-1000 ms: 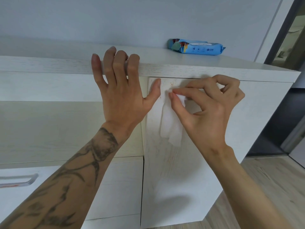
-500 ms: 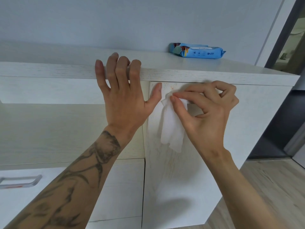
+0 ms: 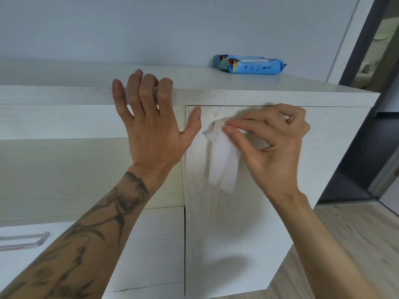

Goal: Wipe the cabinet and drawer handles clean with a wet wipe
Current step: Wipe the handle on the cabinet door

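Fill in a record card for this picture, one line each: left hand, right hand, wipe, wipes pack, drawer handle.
left hand: fingers rest over the front edge of the cabinet top, holding nothing
right hand: pinches the wet wipe against the cabinet door, near its top
wet wipe: white, hangs down the door
wipes pack: blue, lies on the cabinet top
drawer handle: metal, lower left, untouched

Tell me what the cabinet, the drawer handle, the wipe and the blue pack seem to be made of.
Cabinet: probably laminated board, matt whitish, with printed-looking wood grain on its front edge.
Drawer handle: likely metal, grey with a soft sheen; blur leaves it open.
Wipe: thin white nonwoven cloth, hanging limp.
Pack: glossy printed plastic film, crinkled at its sealed ends.
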Motion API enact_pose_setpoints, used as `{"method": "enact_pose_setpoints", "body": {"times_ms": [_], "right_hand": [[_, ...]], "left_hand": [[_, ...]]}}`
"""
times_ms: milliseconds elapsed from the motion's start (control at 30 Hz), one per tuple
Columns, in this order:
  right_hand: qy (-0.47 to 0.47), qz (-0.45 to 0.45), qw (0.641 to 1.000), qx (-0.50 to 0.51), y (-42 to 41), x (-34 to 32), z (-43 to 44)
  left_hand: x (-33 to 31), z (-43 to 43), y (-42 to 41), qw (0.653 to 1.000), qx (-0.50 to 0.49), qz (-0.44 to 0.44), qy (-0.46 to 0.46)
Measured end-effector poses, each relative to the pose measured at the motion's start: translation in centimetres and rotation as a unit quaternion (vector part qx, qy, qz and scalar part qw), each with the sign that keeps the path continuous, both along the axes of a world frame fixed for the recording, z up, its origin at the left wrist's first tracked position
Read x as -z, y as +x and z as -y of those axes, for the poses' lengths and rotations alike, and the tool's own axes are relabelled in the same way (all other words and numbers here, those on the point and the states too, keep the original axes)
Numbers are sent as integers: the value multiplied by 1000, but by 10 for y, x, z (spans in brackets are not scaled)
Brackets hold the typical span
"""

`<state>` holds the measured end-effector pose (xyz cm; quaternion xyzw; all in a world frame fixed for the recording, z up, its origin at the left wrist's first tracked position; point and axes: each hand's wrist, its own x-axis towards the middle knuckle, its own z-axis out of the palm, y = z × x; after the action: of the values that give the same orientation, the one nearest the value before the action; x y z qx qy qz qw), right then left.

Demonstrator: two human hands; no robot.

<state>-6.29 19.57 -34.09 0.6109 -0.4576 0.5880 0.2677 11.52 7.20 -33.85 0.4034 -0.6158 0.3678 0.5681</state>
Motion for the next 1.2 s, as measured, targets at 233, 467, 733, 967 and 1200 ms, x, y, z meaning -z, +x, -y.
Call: {"method": "enact_pose_setpoints", "body": {"times_ms": [233, 467, 733, 967, 1200], "right_hand": [[2, -31, 1000, 5, 13, -3, 8], [26, -11, 999, 23, -40, 1, -14], [-8, -47, 999, 24, 7, -3, 1], [11, 9, 1000, 27, -50, 4, -18], [10, 54, 998, 8, -44, 11, -14]], "left_hand": [[0, 1, -1, 1000, -10, 0, -4], [0, 1, -1, 1000, -4, -4, -8], [1, -1, 0, 1000, -13, 3, -6], [0, -2, -1, 1000, -11, 0, -8], [-1, -7, 0, 1000, -14, 1, 6]]}}
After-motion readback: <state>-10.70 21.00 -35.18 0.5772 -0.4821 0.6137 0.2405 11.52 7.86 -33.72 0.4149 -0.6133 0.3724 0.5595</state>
